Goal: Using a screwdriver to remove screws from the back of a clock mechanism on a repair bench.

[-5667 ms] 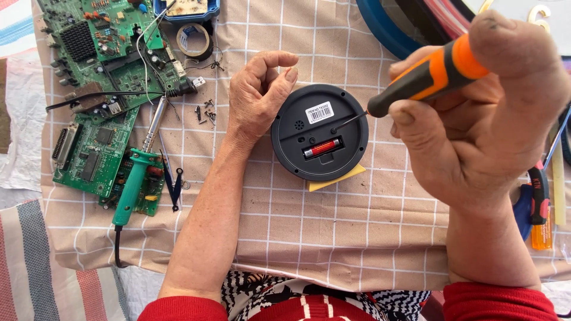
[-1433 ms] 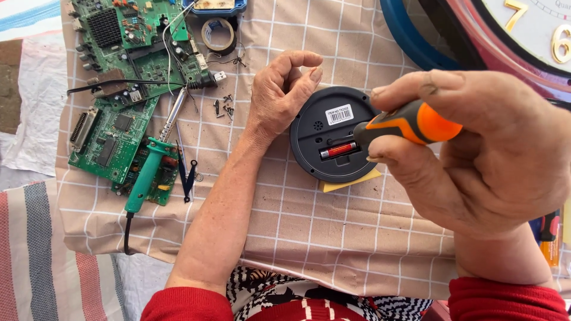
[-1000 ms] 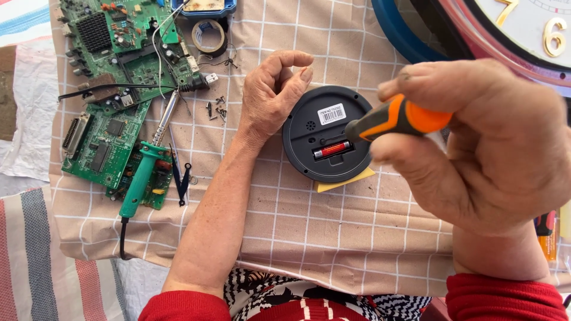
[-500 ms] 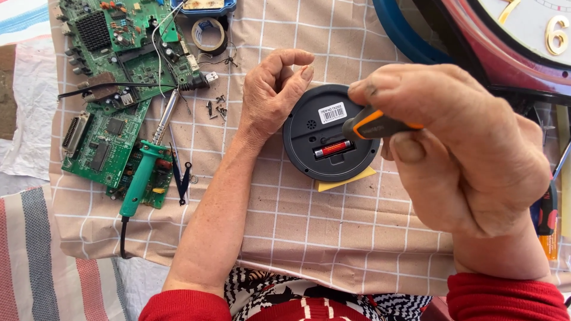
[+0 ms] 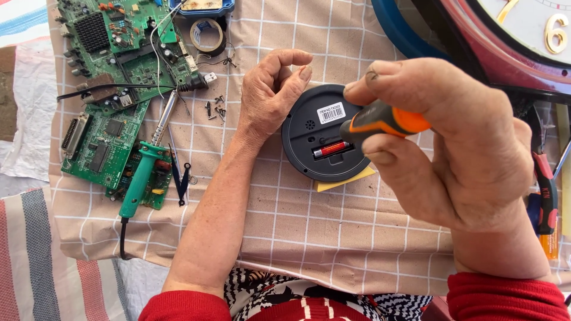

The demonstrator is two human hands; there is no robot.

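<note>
Two hands: both at work on one round black clock (image 5: 324,134), which lies back-up on the checked cloth (image 5: 333,238) over the counter, a yellow pad (image 5: 348,179) under its lower edge.
Left hand (image 5: 273,92): curled, fingers bent in a loose hook, resting against the clock's left rim; its grip closes on nothing that I can see.
Right hand (image 5: 446,137): grip closed round an orange-and-black screwdriver (image 5: 380,122), held low over the clock's right half; the tip is hidden behind the handle and fingers.
Battery (image 5: 331,148): red, lying in its slot in the middle of the clock's back, just beside the screwdriver handle.
Left of the counter: green circuit boards (image 5: 119,65), a green-handled soldering iron (image 5: 143,178), small black snips (image 5: 181,178), a few loose screws (image 5: 215,109) and a roll of tape (image 5: 207,34).
Top right: part of a large wall clock (image 5: 523,41) with gold numerals.
Right edge: red-handled pliers (image 5: 546,193).
Risk, slipping: the clock is steadied only at one rim, so a hard push could likely make it skate on the cloth and the tip jump out.
Risk, damage: a skidding tip might gouge the plastic or strike the battery.
Risk, loss: the screws near the left wrist could be swept off by the forearm.
</note>
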